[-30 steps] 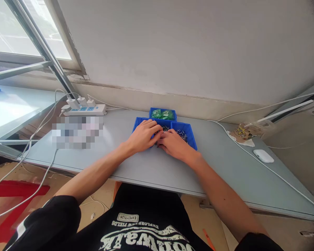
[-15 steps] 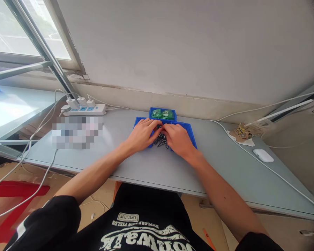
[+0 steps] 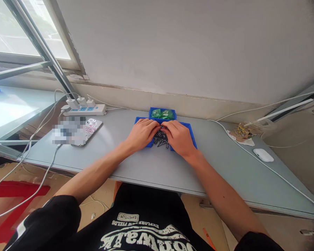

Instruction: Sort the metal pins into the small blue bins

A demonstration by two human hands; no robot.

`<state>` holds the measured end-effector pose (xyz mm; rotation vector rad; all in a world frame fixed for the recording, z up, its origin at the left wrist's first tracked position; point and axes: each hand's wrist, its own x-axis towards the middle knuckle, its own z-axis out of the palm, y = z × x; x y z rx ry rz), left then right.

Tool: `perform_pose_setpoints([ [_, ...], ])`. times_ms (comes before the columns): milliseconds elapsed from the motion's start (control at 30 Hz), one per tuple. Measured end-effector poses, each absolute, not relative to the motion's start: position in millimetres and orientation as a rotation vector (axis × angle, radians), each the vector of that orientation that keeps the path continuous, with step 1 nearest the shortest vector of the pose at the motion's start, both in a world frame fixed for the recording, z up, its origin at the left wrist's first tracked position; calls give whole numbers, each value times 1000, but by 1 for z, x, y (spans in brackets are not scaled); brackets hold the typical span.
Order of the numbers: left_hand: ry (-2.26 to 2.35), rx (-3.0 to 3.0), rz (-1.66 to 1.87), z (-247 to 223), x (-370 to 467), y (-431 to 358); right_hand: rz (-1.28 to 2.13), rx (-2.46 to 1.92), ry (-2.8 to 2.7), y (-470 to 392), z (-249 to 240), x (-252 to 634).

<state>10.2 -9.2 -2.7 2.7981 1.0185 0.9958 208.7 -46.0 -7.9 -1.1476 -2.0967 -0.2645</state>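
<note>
A heap of small dark metal pieces that look like screws [image 3: 161,139] lies on the table between my two hands. My left hand [image 3: 143,133] is over the left blue bin [image 3: 136,120], its fingers curled and pressed together at the heap's far side. Opposite it, my right hand [image 3: 180,136] pinches with thumb and fingers beside the right blue bin [image 3: 192,134]. The fingertips of both hands nearly meet above the heap. Whatever they hold is too small to make out. Behind them, a blue bin [image 3: 151,111] contains green plastic packets [image 3: 165,113].
On the left are a white power strip [image 3: 94,110] with chargers and a patterned phone [image 3: 92,127], partly blurred out. To the right stand a cup with a straw [image 3: 244,132] and a white earbud case [image 3: 263,155]. A white cable [image 3: 240,150] crosses the table's right side.
My fingertips have shifted slightly, and a small gap now shows between the two hands. The heap looks much the same.
</note>
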Motion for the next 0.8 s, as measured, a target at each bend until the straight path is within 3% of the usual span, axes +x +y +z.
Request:
perform_pose_setpoints([
  [800, 974, 2751, 1068, -2, 10, -12, -236, -1153, -2126, -44, -16, 210],
])
